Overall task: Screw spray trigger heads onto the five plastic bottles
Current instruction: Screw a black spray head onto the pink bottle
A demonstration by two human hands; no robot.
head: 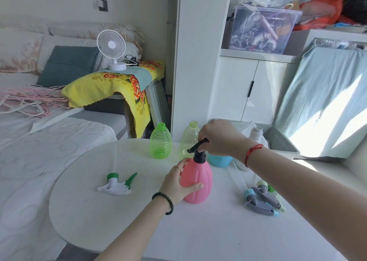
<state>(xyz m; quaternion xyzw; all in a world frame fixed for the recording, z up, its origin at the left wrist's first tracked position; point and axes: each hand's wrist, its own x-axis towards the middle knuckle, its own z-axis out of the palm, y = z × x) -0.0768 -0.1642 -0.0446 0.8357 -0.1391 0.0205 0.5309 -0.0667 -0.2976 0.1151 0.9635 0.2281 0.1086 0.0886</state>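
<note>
A pink bottle (198,179) stands upright on the white table (139,211), and my left hand (176,183) wraps around its left side. A black trigger head (198,149) sits on its neck, gripped from above by my right hand (218,139). Behind stand a ribbed green bottle (160,142) and a pale yellow-green bottle (188,139), both without heads. A blue bottle (220,160) and a clear white bottle (257,134) are partly hidden by my right arm. A white and green trigger head (119,184) lies to the left. Two grey trigger heads (264,199) lie to the right.
A bed with pink hangers (29,101) fills the left side. A small white fan (112,48) stands on a yellow-covered stand. A grey bin (282,141) with a plastic bag sits behind the table, beside white cabinets (238,87).
</note>
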